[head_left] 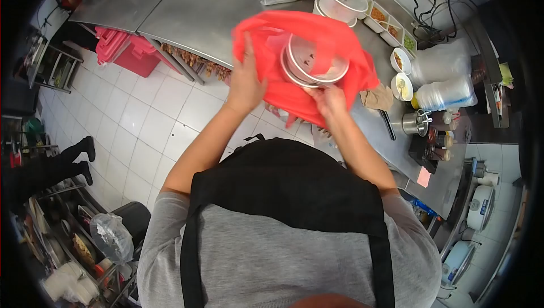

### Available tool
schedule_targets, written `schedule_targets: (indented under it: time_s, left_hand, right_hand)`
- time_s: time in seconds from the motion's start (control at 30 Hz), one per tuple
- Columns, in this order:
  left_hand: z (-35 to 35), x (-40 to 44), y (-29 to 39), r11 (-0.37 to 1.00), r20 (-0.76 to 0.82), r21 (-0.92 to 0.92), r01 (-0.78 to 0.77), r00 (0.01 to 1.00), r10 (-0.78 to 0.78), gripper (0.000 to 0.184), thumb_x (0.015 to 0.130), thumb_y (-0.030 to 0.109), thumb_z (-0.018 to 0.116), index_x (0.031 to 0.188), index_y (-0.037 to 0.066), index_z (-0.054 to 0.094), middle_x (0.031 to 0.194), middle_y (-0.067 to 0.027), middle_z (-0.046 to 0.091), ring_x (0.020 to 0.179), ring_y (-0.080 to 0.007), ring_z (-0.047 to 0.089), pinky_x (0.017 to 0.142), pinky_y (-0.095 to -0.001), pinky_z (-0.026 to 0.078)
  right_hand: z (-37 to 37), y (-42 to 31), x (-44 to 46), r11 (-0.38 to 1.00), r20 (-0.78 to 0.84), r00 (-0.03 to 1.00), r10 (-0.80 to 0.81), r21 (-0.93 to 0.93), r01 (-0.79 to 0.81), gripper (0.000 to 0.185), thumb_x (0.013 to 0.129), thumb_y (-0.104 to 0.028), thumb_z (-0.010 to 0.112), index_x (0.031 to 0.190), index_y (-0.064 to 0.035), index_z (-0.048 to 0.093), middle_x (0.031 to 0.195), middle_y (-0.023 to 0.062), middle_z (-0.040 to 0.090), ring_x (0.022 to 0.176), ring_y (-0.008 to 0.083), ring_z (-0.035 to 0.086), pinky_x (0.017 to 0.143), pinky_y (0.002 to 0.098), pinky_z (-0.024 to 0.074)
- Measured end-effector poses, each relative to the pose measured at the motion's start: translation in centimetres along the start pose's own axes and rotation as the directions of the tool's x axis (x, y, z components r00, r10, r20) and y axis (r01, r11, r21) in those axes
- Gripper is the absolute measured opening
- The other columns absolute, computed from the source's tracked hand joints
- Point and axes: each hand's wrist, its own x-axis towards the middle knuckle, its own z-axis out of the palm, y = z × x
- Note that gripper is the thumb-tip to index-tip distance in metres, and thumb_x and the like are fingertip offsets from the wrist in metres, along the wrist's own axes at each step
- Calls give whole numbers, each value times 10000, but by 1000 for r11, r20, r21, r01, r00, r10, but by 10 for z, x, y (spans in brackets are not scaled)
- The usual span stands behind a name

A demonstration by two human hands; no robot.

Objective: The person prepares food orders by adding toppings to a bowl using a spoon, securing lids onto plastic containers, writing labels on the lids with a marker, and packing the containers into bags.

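A red plastic bag [266, 33] is spread wide in front of me. Inside its mouth sit stacked round takeout containers [309, 59] with clear lids and dark handwriting on top. My left hand [247, 78] grips the bag's left side, thumb up along the plastic. From below, my right hand [328, 101] holds the bottom of the containers, its fingers partly hidden under them. More lidded round containers [343, 1] stand on the steel counter just beyond the bag.
Along the steel counter [192, 19] are divided trays of toppings [391, 28], two small white bowls [401, 61], a brown cloth [377, 98] and a metal pot of utensils [415, 122]. A red bin [127, 53] stands under the counter. Another person's legs [62, 161] show at left.
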Motion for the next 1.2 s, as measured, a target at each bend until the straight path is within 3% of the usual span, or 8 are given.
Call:
schedule_targets:
  time_s: [0.23, 0.37, 0.47, 0.67, 0.83, 0.97, 1.13, 1.2]
  left_hand:
    - [-30, 13, 12, 875, -90, 476, -90, 984, 151, 813, 616, -12, 703, 1348, 93, 365, 1271, -186, 321, 1121, -359, 443, 933, -410, 409]
    - [12, -8, 64, 764, 242, -79, -640, 731, 638, 539, 591, 89, 715, 1110, 35, 579, 1054, -153, 523, 1063, -336, 485, 869, -444, 427]
    - [68, -11, 40, 668, 371, 420, -615, 788, 492, 442, 604, 129, 698, 1024, 22, 613, 983, -166, 576, 1025, -321, 530, 840, -425, 451]
    - [39, 10, 45, 958, 965, -41, -283, 238, 111, 392, 714, 250, 689, 1006, 3, 603, 921, -193, 625, 995, -322, 564, 860, -421, 446]
    - [75, 49, -13, 852, 801, 344, -395, 597, -46, 420, 771, 249, 646, 1162, 115, 572, 1156, -157, 569, 1035, -348, 543, 938, -390, 420]
    - [71, 59, -65, 971, 810, 116, 207, 547, -213, 392, 788, 123, 602, 1177, 105, 555, 1193, -159, 542, 1051, -330, 542, 957, -372, 414]
    - [14, 91, 34, 927, 957, 32, -375, 278, 79, 410, 741, -2, 614, 1139, 89, 568, 1127, -159, 564, 1028, -314, 551, 909, -374, 442]
    - [-20, 81, 72, 934, 828, -113, -338, 488, 277, 389, 710, 20, 660, 1085, 93, 586, 1085, -131, 573, 1026, -311, 548, 872, -381, 460]
  right_hand:
    - [-40, -53, 17, 982, -86, 996, 37, -182, -52, 317, 815, 72, 399, 1123, 28, 463, 1126, 163, 504, 936, 304, 571, 745, 415, 576]
    - [-43, -60, 23, 987, 20, 999, 39, -160, -35, 328, 799, 81, 417, 1124, 46, 438, 1107, 170, 499, 928, 309, 569, 738, 411, 577]
    - [-31, -62, 16, 979, -55, 998, 14, -204, -25, 327, 806, 78, 411, 1131, 52, 433, 1109, 173, 501, 918, 305, 573, 732, 398, 575]
    - [-42, -54, 19, 979, -36, 999, 32, -202, -38, 292, 819, 55, 414, 1108, 62, 460, 1074, 177, 532, 893, 308, 583, 718, 396, 575]
    - [-53, -55, 26, 967, -9, 1000, 19, -254, -20, 298, 851, 17, 409, 1143, 50, 461, 1085, 180, 539, 913, 290, 587, 674, 361, 585]
    - [-71, -78, 35, 903, 24, 1000, 9, -430, 3, 328, 897, -85, 466, 1213, 1, 437, 1156, 166, 520, 834, 261, 629, 638, 332, 588]
    - [-69, -154, -24, 190, 169, 985, -41, -966, 173, 338, 901, -193, 526, 1176, 2, 517, 1005, 111, 623, 733, 205, 660, 594, 296, 541]
    - [-49, -210, -55, 451, 265, 963, 45, -865, 217, 295, 903, -166, 525, 1155, -13, 544, 1001, 124, 631, 710, 158, 645, 604, 253, 531]
